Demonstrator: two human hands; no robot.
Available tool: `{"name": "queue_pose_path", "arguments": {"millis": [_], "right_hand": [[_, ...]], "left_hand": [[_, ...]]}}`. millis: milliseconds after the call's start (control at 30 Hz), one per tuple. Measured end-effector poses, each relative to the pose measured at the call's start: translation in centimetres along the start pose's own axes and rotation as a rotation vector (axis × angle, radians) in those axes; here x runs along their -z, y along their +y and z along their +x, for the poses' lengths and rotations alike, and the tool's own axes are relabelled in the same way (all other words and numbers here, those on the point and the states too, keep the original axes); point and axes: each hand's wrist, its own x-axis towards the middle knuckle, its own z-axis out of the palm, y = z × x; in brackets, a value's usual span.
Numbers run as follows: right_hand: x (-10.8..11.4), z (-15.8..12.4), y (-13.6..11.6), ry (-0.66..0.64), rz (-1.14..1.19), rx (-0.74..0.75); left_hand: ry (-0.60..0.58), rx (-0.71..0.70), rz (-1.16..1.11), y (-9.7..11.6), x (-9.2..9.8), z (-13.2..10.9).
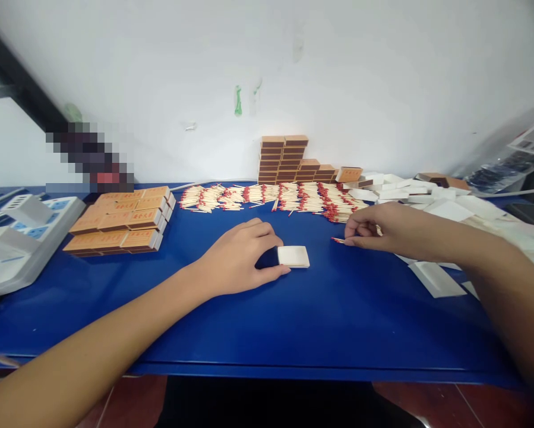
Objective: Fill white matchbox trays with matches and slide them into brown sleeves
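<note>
Both forearms reach in over the near edge of the blue table (267,333). The left hand (235,258) rests on the tabletop with thumb and curled fingers closed round the left end of a small white tray (293,256), which lies flat at the middle of the table, open side up as far as can be told. The right hand (376,229), a little beyond and to the right, is closed in a pinch on some red-tipped matches (338,240). Only their heads peek out on the left, low over the table, so their number cannot be told.

Behind the hands runs a long row of loose matchsticks (271,197). Stacked brown boxes (124,223) sit to the left, a taller stack (284,157) stands against the wall, and more white trays (409,190) are heaped to the right.

Handled well, the tray wants a firm but light hold, so its thin walls do not buckle. The pinched bundle is best held level, with heads all one way and ends squared, and not so thick that sticks jam or spill.
</note>
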Motion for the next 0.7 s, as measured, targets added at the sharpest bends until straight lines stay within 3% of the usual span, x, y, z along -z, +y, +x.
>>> {"name": "queue_pose_path", "arguments": {"millis": [100, 300, 700], "right_hand": [[-0.1, 0.2, 0.2, 0.047, 0.020, 0.042], [0.3, -0.2, 0.5, 0.004, -0.005, 0.020], [-0.4, 0.5, 1.5, 0.051, 0.055, 0.081]], "left_hand": [[0.002, -0.001, 0.006, 0.0, 0.0, 0.0], [-0.007, 0.000, 0.005, -0.1, -0.1, 0.0], [0.004, -0.012, -0.006, 0.0, 0.0, -0.1]]}}
